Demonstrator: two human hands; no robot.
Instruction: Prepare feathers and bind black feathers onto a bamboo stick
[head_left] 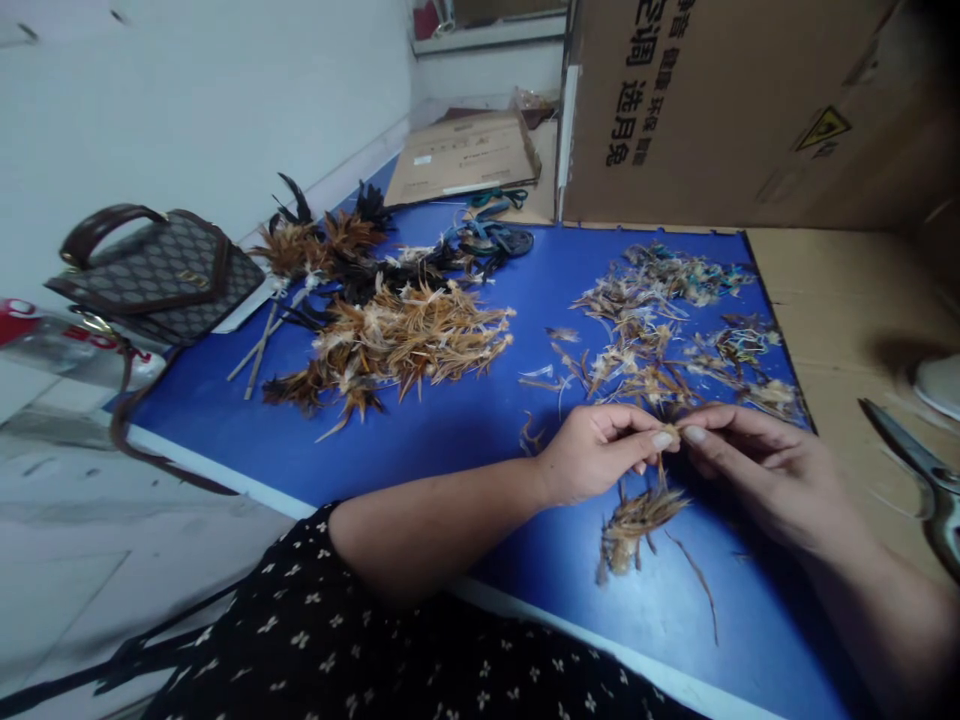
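Observation:
Thumb and fingers of my left hand (604, 450) pinch one side of a small tan feather bunch (667, 436). My right hand (750, 465) pinches its other side, so the fingertips of both hands nearly meet. Just below them, a brown feather bundle (637, 525) lies on the blue tabletop, a loose thin feather strand (697, 580) to its right. Beyond my hands spreads a messy pile of feather scraps and threads (637, 340). Left of that, a large heap of golden-brown feather bunches (412, 335) rests beside black feathers (367, 275).
Scissors (919, 465) lie on cardboard at the far right. A big cardboard box (712, 120) stands at the back, with a flat carton (465, 150) left of it. A patterned handbag (165, 270) and a plastic bottle (75, 345) sit at the left edge.

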